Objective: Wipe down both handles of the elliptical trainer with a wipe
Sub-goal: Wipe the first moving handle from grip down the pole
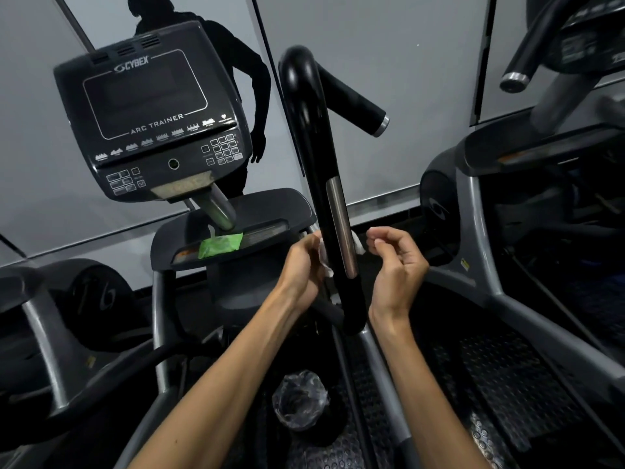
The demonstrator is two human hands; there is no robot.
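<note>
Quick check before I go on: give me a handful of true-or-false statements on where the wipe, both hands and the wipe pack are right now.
1. The white wipe is wrapped around the black handle. True.
2. The left hand holds the wipe against the handle. True.
3. The right hand grips the handle. False: it is beside the handle, fingers curled, apparently near the wipe's other end.
4. The green wipe pack lies on the floor. False: it sits on the tray under the console.
5. A bag-lined bin is below the arms. True.
</note>
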